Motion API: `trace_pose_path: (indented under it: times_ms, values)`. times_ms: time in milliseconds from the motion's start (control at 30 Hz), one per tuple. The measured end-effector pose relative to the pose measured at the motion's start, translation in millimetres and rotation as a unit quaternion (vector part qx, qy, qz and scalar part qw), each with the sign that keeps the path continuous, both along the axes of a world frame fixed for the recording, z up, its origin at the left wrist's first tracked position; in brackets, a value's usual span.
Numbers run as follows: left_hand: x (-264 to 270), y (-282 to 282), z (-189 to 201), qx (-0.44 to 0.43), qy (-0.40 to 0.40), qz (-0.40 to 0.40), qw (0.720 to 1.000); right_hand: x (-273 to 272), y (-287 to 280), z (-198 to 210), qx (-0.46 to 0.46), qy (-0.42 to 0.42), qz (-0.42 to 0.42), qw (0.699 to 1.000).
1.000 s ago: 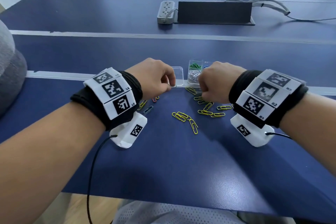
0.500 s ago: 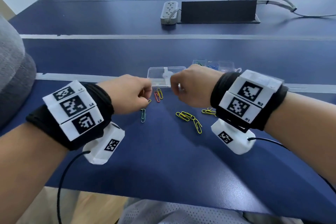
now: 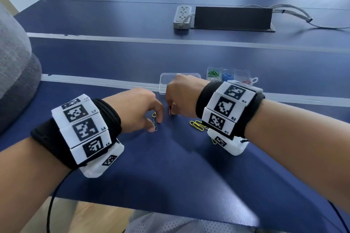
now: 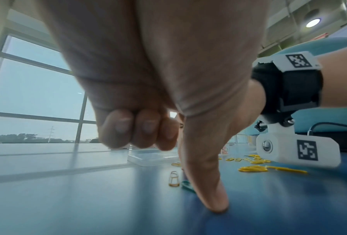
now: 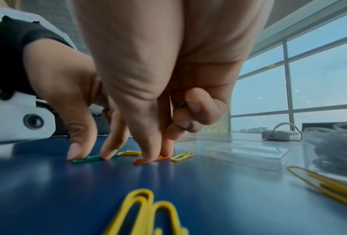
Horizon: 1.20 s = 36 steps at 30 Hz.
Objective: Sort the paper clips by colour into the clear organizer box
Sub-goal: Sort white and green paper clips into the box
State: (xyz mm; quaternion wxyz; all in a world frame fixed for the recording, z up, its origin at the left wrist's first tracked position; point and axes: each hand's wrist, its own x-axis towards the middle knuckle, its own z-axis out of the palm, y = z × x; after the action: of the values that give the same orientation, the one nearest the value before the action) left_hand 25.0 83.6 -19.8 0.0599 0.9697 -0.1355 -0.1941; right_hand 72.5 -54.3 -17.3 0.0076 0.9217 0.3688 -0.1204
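Observation:
My left hand pinches a green paper clip flat on the blue table, thumb and forefinger at its two ends. Just right of it, my right hand pinches a red-orange clip against the table, and its curled fingers keep another green clip in the palm. The clear organizer box stands behind my right wrist, holding green, blue and red clips in separate compartments and silver ones. Yellow clips lie loose under my right wrist.
The box's clear lid lies flat just beyond both hands. More yellow clips sit near my fingertips. A power strip and a black cable cover are far back. The table's front edge is near my body.
Both hands drew back from the box and lid toward me and dropped to the table. The left now pinches a green clip, the right a red-orange one.

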Motion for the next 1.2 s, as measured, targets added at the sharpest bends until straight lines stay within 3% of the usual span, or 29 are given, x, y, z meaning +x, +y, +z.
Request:
trace_pose_path:
  times_ms: [567,800,933,1033,1200]
  values:
    - [-11,1,-1,0.027,-0.018,-0.035,0.999,-13,-6,-2,-0.010,-0.013,0.042,0.999]
    - [-2,-16,0,-0.057,-0.010,0.026,0.998,-15,-20,1,-0.022,-0.019,0.016,0.999]
    - [9,-31,3,-0.083,-0.023,0.031,0.996,-3,-48,18,0.011,-0.025,-0.046,0.999]
    - [21,-43,6,-0.087,-0.047,0.021,0.995,21,-83,29,0.052,-0.046,-0.140,0.988]
    - [54,-69,12,-0.140,-0.084,0.028,0.986,47,-121,25,0.023,-0.044,-0.246,0.968]
